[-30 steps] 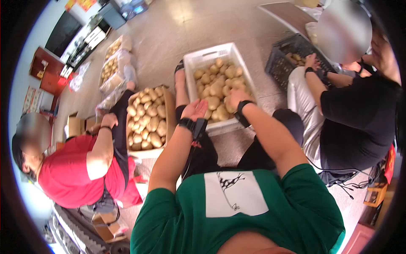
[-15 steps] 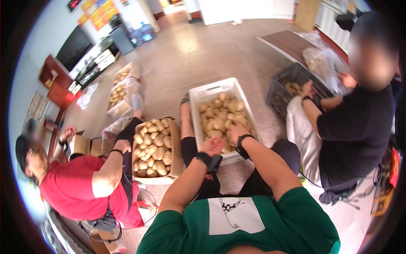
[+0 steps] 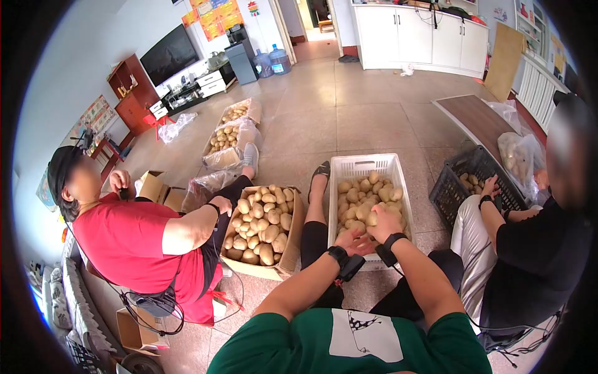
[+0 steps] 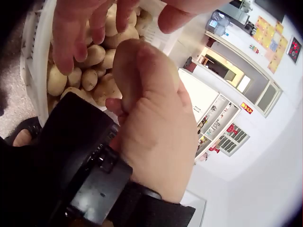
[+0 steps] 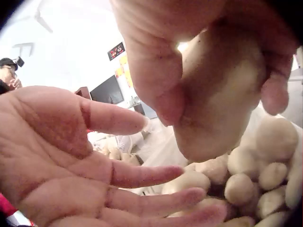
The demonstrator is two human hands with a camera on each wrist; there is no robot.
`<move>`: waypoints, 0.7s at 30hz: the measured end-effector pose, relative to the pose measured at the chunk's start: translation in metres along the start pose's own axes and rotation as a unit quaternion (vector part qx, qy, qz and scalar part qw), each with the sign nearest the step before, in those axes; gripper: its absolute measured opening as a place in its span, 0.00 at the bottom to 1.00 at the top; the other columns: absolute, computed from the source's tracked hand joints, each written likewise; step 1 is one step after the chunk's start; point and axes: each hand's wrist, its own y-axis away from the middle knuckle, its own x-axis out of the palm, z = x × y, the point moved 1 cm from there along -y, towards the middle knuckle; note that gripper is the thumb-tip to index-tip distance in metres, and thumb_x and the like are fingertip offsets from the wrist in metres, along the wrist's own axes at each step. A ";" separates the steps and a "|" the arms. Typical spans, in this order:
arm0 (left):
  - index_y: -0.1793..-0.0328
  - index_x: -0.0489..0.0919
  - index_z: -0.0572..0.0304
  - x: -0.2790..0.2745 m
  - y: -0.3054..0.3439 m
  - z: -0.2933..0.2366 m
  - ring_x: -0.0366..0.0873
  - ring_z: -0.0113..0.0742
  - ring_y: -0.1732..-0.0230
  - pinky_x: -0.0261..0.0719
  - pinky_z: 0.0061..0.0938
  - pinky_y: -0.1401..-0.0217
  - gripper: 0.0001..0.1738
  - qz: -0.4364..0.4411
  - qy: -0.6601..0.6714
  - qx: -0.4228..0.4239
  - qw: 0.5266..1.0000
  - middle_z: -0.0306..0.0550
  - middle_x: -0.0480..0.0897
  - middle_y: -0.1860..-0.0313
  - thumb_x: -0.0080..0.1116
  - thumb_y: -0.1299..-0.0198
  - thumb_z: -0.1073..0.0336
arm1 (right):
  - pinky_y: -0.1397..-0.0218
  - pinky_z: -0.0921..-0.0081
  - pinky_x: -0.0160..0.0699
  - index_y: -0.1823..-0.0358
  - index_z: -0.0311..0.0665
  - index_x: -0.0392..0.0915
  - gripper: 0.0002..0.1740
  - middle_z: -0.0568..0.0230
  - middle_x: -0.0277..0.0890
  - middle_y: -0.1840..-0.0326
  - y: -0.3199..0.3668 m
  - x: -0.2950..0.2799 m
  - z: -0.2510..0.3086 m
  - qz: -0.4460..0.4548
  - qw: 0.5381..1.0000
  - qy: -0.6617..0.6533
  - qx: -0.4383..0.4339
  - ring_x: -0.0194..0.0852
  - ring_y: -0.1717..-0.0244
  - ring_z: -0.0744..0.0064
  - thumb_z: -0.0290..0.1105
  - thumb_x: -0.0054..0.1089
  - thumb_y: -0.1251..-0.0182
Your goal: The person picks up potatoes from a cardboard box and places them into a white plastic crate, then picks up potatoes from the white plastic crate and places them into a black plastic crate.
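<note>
In the head view my right hand (image 3: 387,223) is over the near part of a white crate (image 3: 403,181) of potatoes (image 3: 355,194). Close up in the right wrist view, it grips a large potato (image 5: 220,90) between thumb and fingers, above the others. My left hand (image 3: 355,242) is just left of it at the crate's near end, palm up, with spread fingers and nothing in it, as the right wrist view also shows (image 5: 71,161). From the left wrist, the gripped potato (image 4: 125,64) appears below my left fingers (image 4: 97,26).
A cardboard box (image 3: 293,249) of potatoes stands left of the crate, beside a person in red (image 3: 137,230). At right, a person in black (image 3: 542,249) reaches into a black crate (image 3: 448,193). More potato boxes (image 3: 218,161) stand farther left; a brown board (image 3: 467,121) lies behind the black crate.
The head view has tilted upward, bringing white cabinets into sight and shifting the crates right and lower. My right hand has come up from among the potatoes; my left stays open near it.
</note>
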 end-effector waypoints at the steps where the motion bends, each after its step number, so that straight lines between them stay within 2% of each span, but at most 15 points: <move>1: 0.46 0.67 0.58 0.012 0.016 0.000 0.66 0.54 0.45 0.65 0.50 0.42 0.21 0.010 0.003 0.002 1.000 0.52 0.66 0.46 0.41 0.36 0.50 | 0.51 0.62 0.70 0.54 0.41 0.69 0.25 0.49 0.73 0.59 0.002 0.002 0.003 -0.026 0.999 -0.025 -0.036 0.70 0.54 0.49 0.34 0.63 0.57; 2: 0.45 0.67 0.56 0.016 0.025 0.000 0.65 0.54 0.45 0.63 0.51 0.41 0.24 0.019 0.007 0.002 1.000 0.52 0.66 0.44 0.39 0.36 0.46 | 0.51 0.63 0.69 0.54 0.41 0.69 0.24 0.49 0.72 0.59 0.005 0.004 0.007 -0.051 0.995 -0.051 -0.071 0.69 0.54 0.50 0.34 0.62 0.56; 3: 0.45 0.67 0.56 0.013 0.024 0.000 0.65 0.54 0.45 0.63 0.51 0.41 0.24 0.017 0.011 0.001 1.000 0.52 0.66 0.44 0.39 0.36 0.46 | 0.51 0.63 0.69 0.54 0.41 0.69 0.24 0.49 0.72 0.59 0.009 0.006 0.011 -0.047 0.995 -0.050 -0.070 0.69 0.54 0.50 0.34 0.62 0.56; 5: 0.40 0.64 0.54 0.008 0.015 -0.002 0.64 0.53 0.42 0.62 0.56 0.42 0.29 0.122 0.054 0.009 0.991 0.53 0.65 0.42 0.44 0.39 0.44 | 0.47 0.63 0.67 0.55 0.39 0.71 0.21 0.49 0.71 0.57 0.016 0.007 0.020 0.010 0.988 -0.119 -0.097 0.67 0.51 0.50 0.34 0.61 0.54; 6: 0.44 0.68 0.51 0.002 0.010 -0.006 0.67 0.49 0.45 0.63 0.54 0.44 0.26 0.168 0.039 0.010 0.985 0.50 0.70 0.46 0.46 0.40 0.43 | 0.48 0.64 0.68 0.57 0.38 0.72 0.18 0.49 0.71 0.57 0.019 0.008 0.022 0.005 0.980 -0.139 -0.146 0.68 0.52 0.51 0.34 0.59 0.52; 7: 0.47 0.71 0.48 -0.013 -0.010 -0.011 0.69 0.46 0.48 0.64 0.51 0.46 0.23 0.154 0.017 0.020 0.988 0.47 0.73 0.50 0.48 0.41 0.45 | 0.48 0.64 0.68 0.57 0.38 0.72 0.18 0.49 0.71 0.57 0.019 0.008 0.023 0.004 0.980 -0.136 -0.145 0.68 0.52 0.51 0.34 0.59 0.52; 10: 0.48 0.72 0.47 -0.018 -0.001 -0.023 0.71 0.44 0.51 0.67 0.49 0.49 0.20 0.138 0.006 0.040 0.990 0.46 0.74 0.52 0.50 0.42 0.48 | 0.55 0.65 0.70 0.62 0.36 0.74 0.15 0.52 0.74 0.63 0.019 0.010 0.025 0.042 0.962 -0.220 -0.157 0.71 0.59 0.52 0.35 0.60 0.50; 12: 0.51 0.73 0.57 -0.030 -0.007 -0.033 0.71 0.48 0.48 0.69 0.52 0.49 0.18 0.135 0.072 0.052 0.987 0.46 0.74 0.48 0.51 0.43 0.54 | 0.56 0.64 0.70 0.63 0.36 0.75 0.14 0.53 0.74 0.65 0.021 0.002 0.026 0.026 0.966 -0.203 -0.157 0.72 0.60 0.53 0.35 0.60 0.50; 13: 0.52 0.72 0.60 -0.014 0.028 -0.035 0.72 0.49 0.52 0.72 0.49 0.52 0.18 0.138 0.039 0.107 0.984 0.49 0.75 0.52 0.53 0.45 0.58 | 0.57 0.64 0.70 0.65 0.36 0.75 0.13 0.53 0.75 0.66 0.020 0.000 0.027 0.009 0.969 -0.186 -0.162 0.72 0.61 0.53 0.35 0.60 0.50; 14: 0.50 0.68 0.63 -0.013 0.039 -0.041 0.73 0.48 0.54 0.73 0.47 0.54 0.20 0.126 0.074 0.081 0.986 0.52 0.74 0.55 0.52 0.45 0.59 | 0.56 0.64 0.70 0.64 0.38 0.76 0.12 0.53 0.75 0.66 0.012 0.012 0.015 0.015 0.971 -0.175 -0.163 0.72 0.60 0.53 0.35 0.59 0.49; 15: 0.48 0.65 0.65 -0.028 0.023 -0.051 0.73 0.47 0.58 0.73 0.46 0.56 0.23 0.064 0.161 0.039 0.984 0.54 0.72 0.58 0.52 0.45 0.59 | 0.58 0.66 0.71 0.64 0.38 0.76 0.12 0.53 0.75 0.66 0.012 0.009 0.015 0.013 0.973 -0.171 -0.156 0.73 0.62 0.54 0.35 0.59 0.49; 18: 0.51 0.64 0.67 -0.048 0.037 -0.069 0.72 0.46 0.61 0.74 0.42 0.61 0.22 0.091 0.156 0.112 0.977 0.54 0.71 0.60 0.54 0.48 0.62 | 0.63 0.70 0.73 0.61 0.35 0.75 0.12 0.54 0.75 0.66 0.010 0.008 0.015 0.031 0.973 -0.177 -0.144 0.74 0.68 0.60 0.31 0.58 0.47; 19: 0.52 0.63 0.68 -0.052 0.042 -0.075 0.72 0.46 0.60 0.74 0.42 0.61 0.22 0.041 0.229 0.107 0.967 0.55 0.70 0.60 0.54 0.48 0.63 | 0.63 0.71 0.73 0.61 0.34 0.75 0.12 0.55 0.75 0.66 0.009 0.008 0.017 0.035 0.975 -0.160 -0.152 0.73 0.69 0.63 0.31 0.59 0.46; 20: 0.51 0.62 0.69 -0.061 0.049 -0.081 0.71 0.47 0.60 0.74 0.42 0.61 0.22 0.051 0.235 0.088 0.967 0.55 0.69 0.60 0.54 0.48 0.63 | 0.64 0.72 0.73 0.61 0.34 0.75 0.12 0.56 0.75 0.66 0.008 0.009 0.017 0.046 0.975 -0.159 -0.151 0.73 0.70 0.65 0.31 0.59 0.46; 21: 0.51 0.61 0.68 -0.070 0.056 -0.085 0.71 0.47 0.61 0.74 0.42 0.61 0.22 0.045 0.228 0.120 0.965 0.55 0.68 0.61 0.54 0.48 0.64 | 0.64 0.73 0.72 0.61 0.34 0.75 0.12 0.57 0.75 0.65 0.008 0.010 0.017 0.052 0.975 -0.158 -0.148 0.72 0.70 0.66 0.31 0.59 0.46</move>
